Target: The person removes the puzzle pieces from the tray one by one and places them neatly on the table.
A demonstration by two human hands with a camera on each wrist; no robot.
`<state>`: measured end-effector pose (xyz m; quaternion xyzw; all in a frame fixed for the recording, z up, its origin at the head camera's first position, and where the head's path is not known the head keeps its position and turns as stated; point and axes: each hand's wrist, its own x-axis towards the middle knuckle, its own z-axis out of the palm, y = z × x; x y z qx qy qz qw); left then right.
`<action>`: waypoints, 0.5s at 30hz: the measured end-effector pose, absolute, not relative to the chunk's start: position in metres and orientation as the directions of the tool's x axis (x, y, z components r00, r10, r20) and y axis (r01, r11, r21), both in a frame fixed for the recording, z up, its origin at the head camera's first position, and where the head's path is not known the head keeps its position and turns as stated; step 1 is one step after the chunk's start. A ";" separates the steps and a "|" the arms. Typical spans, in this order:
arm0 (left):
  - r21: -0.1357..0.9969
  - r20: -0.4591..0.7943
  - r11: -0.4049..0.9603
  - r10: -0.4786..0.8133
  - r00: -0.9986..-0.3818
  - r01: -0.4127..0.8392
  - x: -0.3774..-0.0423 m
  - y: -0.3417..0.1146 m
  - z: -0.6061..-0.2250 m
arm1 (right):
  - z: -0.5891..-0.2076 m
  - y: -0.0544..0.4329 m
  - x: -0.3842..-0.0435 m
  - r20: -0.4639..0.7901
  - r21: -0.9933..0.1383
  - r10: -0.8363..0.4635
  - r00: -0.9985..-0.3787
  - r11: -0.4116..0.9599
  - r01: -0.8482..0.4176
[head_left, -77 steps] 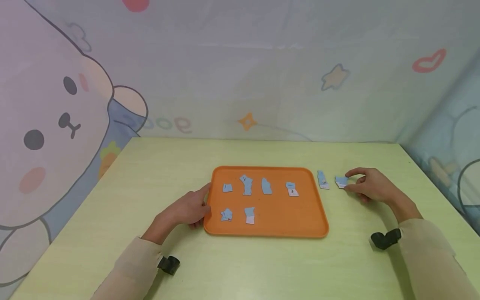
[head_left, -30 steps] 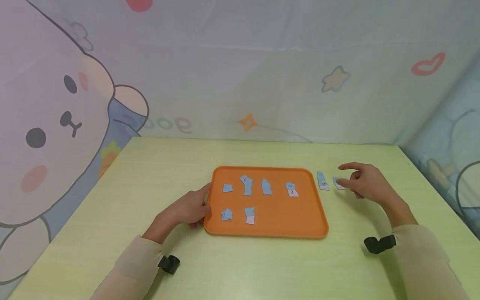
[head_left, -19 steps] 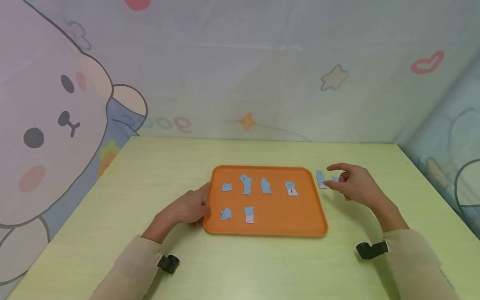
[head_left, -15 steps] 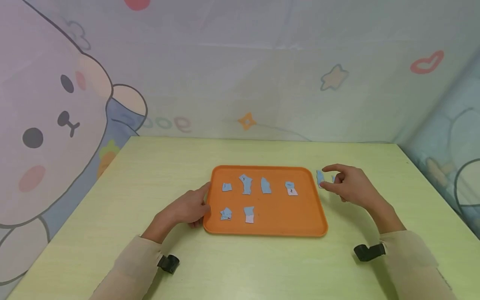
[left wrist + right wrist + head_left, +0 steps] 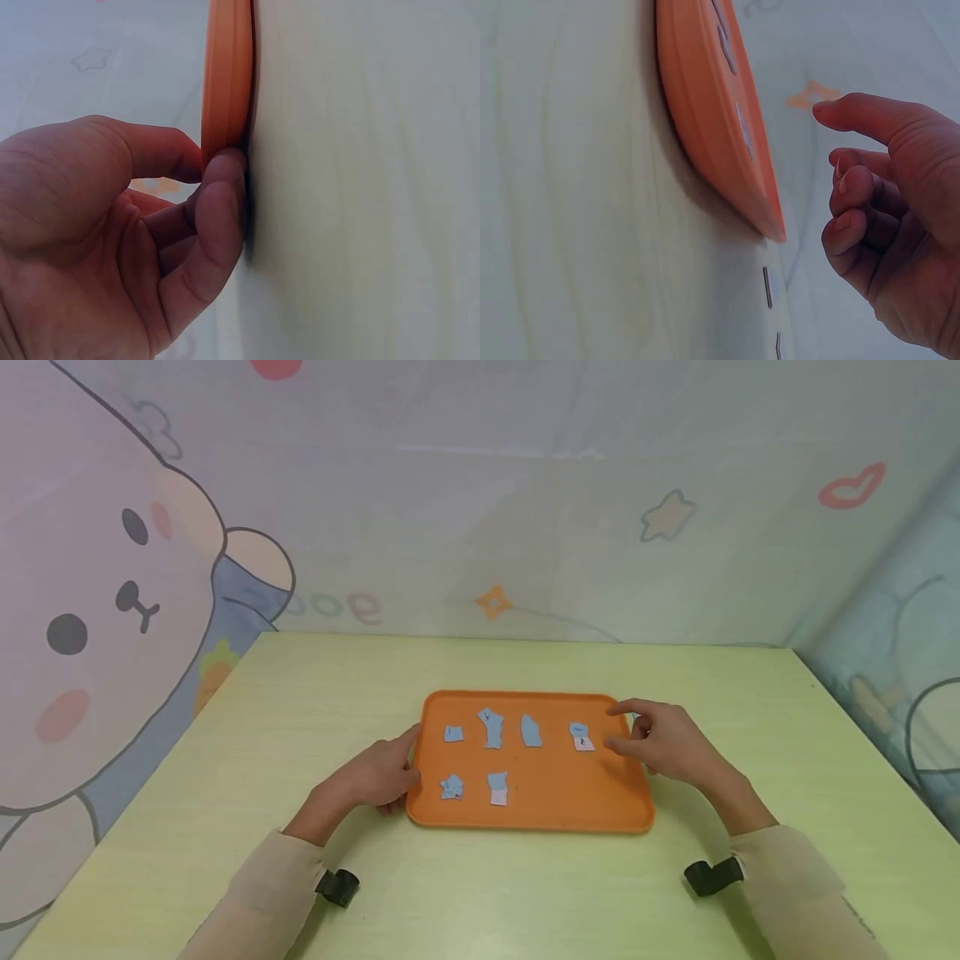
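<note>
My left hand (image 5: 380,772) is at the left side of the orange tray (image 5: 555,802); in the left wrist view, its thumb and fingers pinch the tray's rim (image 5: 227,67). Several small, flat, light blue pieces with irregular edges lie on the tray, some with pink-white parts and dark marks. My right hand (image 5: 667,743) hovers over the tray's right rim, thumb and index finger apart with nothing between them. Nearest its fingertips is a blue and white piece (image 5: 582,737). Two loose pieces lie beside the tray in the right wrist view, one close to it (image 5: 768,286), mostly hidden by my hand in the head view.
The tray rests on a pale yellow-green table (image 5: 337,685). Behind it hangs a cloth backdrop (image 5: 465,510) printed with a bear, a star and a heart. Each sleeve has a black wrist camera, such as the left one (image 5: 337,887).
My right hand has moved left from the loose pieces on the table to above the tray's right edge, carrying nothing visible. The left hand and the pieces on the tray stay put.
</note>
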<state>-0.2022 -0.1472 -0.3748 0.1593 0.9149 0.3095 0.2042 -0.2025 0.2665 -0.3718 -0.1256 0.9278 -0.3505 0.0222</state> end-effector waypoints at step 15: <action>0.631 -0.270 0.757 0.422 -0.866 0.172 -0.203 -0.147 -0.374 | -0.375 0.228 -0.196 0.057 -0.656 -0.348 -0.936 0.694 -0.298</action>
